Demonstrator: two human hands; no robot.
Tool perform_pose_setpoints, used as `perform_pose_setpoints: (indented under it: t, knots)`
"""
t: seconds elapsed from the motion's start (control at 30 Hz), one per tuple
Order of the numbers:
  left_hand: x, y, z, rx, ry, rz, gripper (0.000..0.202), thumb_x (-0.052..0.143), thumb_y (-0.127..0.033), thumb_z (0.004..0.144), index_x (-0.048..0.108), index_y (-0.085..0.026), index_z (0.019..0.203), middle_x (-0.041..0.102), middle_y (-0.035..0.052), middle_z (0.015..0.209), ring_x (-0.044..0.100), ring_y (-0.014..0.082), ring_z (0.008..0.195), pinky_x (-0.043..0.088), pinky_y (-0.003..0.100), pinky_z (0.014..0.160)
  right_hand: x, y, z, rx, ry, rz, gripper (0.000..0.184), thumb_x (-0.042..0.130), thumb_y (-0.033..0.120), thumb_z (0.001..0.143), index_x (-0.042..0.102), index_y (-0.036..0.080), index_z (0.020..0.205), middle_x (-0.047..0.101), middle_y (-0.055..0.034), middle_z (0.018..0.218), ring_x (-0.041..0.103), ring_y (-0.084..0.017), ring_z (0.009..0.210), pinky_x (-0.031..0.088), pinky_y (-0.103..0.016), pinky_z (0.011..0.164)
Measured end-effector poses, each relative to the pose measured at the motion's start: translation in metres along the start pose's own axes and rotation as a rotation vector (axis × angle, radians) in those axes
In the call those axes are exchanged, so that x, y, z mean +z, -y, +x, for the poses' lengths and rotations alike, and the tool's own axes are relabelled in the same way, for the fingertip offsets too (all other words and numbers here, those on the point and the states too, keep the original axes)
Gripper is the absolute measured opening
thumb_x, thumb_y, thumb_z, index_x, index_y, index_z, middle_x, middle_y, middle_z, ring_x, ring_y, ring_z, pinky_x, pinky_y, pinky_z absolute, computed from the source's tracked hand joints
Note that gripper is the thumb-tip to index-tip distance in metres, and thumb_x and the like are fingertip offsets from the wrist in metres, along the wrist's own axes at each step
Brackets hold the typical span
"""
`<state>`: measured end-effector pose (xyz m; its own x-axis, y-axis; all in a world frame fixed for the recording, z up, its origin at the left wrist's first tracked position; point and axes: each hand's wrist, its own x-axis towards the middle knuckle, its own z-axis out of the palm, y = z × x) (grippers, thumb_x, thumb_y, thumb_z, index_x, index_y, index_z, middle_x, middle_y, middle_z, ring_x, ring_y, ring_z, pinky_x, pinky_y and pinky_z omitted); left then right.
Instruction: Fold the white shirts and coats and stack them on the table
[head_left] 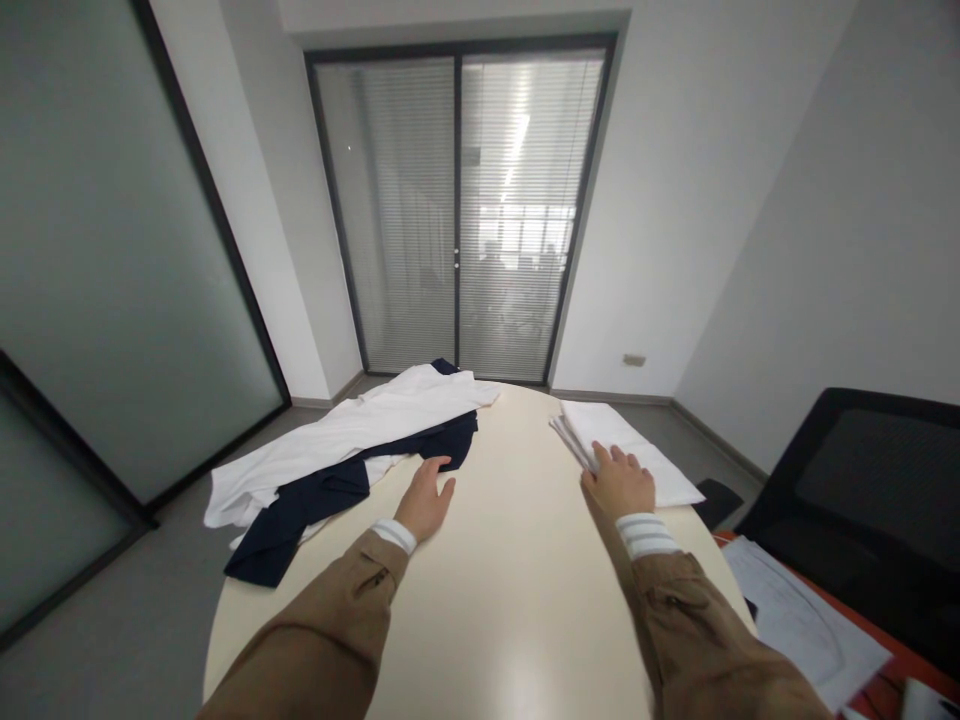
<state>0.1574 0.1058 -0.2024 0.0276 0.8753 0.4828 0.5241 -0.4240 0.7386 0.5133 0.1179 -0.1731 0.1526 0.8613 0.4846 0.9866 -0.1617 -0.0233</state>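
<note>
Loosely open, left hand (pixel 425 500) nears navy clothing (pixel 315 495); right hand (pixel 619 482) touches folded white fabric (pixel 622 430).

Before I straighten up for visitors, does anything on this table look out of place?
Yes: the crumpled white garment and navy garment spill over the table's left edge, unlike the neat white stack by the right hand.

A cream oval table (pixel 510 600) carries a crumpled white garment (pixel 337 440) tangled with a navy garment (pixel 300 520), both spilling over its far-left edge. A folded white cloth (pixel 622 440) lies at the far right, overhanging the rim. To the right, printed sheets (pixel 806 625) lie on an orange-edged desk (pixel 922 670).
</note>
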Motion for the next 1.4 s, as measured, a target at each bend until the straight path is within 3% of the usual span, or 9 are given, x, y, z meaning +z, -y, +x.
perform_pose_setpoints:
  t: [0.17,0.27,0.4,0.53,0.83,0.97,1.13,1.27,1.4]
  knots:
    - [-0.031,0.0,0.01,0.034,-0.235,0.446,0.035,0.056,-0.021,0.083,0.068,-0.015,0.116,0.044,0.0174,0.149,0.028,0.0385,0.144,0.015,0.055,0.12,-0.005,0.007,-0.004,-0.015,-0.17,0.007,0.052,0.054,0.027,0.085,0.052,0.018,0.136,0.053,-0.0183,0.138,0.046,-0.038,0.125,0.03,-0.059,0.103]
    - [-0.049,0.009,0.013,-0.054,-0.259,0.654,0.037,0.056,-0.024,0.084,0.068,-0.01,0.116,0.031,0.0212,0.157,0.016,0.0437,0.147,0.007,0.061,0.118,-0.015,0.012,-0.001,-0.127,-0.21,0.108,0.044,0.05,0.025,0.088,0.055,0.017,0.131,0.053,-0.0162,0.139,0.043,-0.034,0.129,0.03,-0.053,0.107]
    - [-0.058,0.02,0.012,-0.162,-0.243,0.812,0.045,0.055,-0.029,0.086,0.064,-0.005,0.123,0.029,0.0278,0.156,0.022,0.0453,0.145,0.014,0.062,0.115,-0.018,0.021,0.002,-0.418,-0.129,0.335,0.038,0.05,0.022,0.088,0.06,0.019,0.125,0.058,-0.0129,0.134,0.05,-0.028,0.124,0.039,-0.044,0.105]
    - [-0.057,0.02,0.013,-0.188,-0.226,0.834,0.05,0.052,-0.029,0.088,0.056,-0.006,0.132,0.038,0.0265,0.152,0.029,0.0424,0.142,0.018,0.061,0.114,-0.01,0.03,-0.004,-0.657,0.018,0.485,0.042,0.052,0.018,0.085,0.06,0.02,0.126,0.058,-0.0105,0.134,0.049,-0.027,0.129,0.04,-0.046,0.109]
    - [-0.062,-0.013,0.017,0.04,-0.292,0.936,0.054,0.044,-0.019,0.091,0.044,-0.008,0.144,0.032,0.0137,0.159,0.019,0.0378,0.147,0.009,0.065,0.117,-0.008,0.033,-0.01,-0.677,0.164,0.547,0.05,0.051,0.017,0.085,0.054,0.017,0.134,0.059,-0.0124,0.134,0.044,-0.028,0.135,0.038,-0.049,0.113]
    - [-0.06,-0.029,0.016,0.181,-0.207,0.914,0.05,0.042,-0.014,0.092,0.048,-0.014,0.142,0.038,0.01,0.157,0.036,0.0342,0.139,0.013,0.061,0.119,-0.008,0.033,-0.011,-0.667,0.191,0.552,0.049,0.051,0.019,0.086,0.054,0.016,0.135,0.059,-0.0126,0.135,0.043,-0.028,0.136,0.038,-0.047,0.114]
    - [-0.044,-0.036,0.011,0.343,0.076,0.802,0.048,0.04,-0.004,0.091,0.053,-0.016,0.135,0.048,0.009,0.15,0.051,0.0259,0.121,0.043,0.041,0.105,-0.005,0.034,-0.011,-0.649,0.224,0.575,0.046,0.052,0.02,0.087,0.055,0.018,0.133,0.062,-0.0117,0.13,0.044,-0.027,0.135,0.039,-0.047,0.112]
    - [-0.024,-0.043,-0.001,0.332,0.304,0.739,0.04,0.042,-0.003,0.092,0.058,-0.019,0.126,0.057,0.0084,0.139,0.056,0.0223,0.116,0.049,0.035,0.097,-0.007,0.04,-0.014,-0.649,0.214,0.573,0.043,0.05,0.018,0.088,0.057,0.018,0.131,0.063,-0.0127,0.128,0.046,-0.026,0.133,0.04,-0.047,0.111]
    - [-0.004,-0.059,-0.013,0.3,0.422,0.721,0.034,0.044,-0.005,0.094,0.061,-0.02,0.12,0.058,0.0086,0.136,0.058,0.0219,0.115,0.051,0.034,0.094,-0.012,0.06,-0.021,-0.673,0.198,0.571,0.042,0.05,0.02,0.09,0.058,0.019,0.131,0.065,-0.0127,0.125,0.05,-0.027,0.127,0.042,-0.047,0.107]
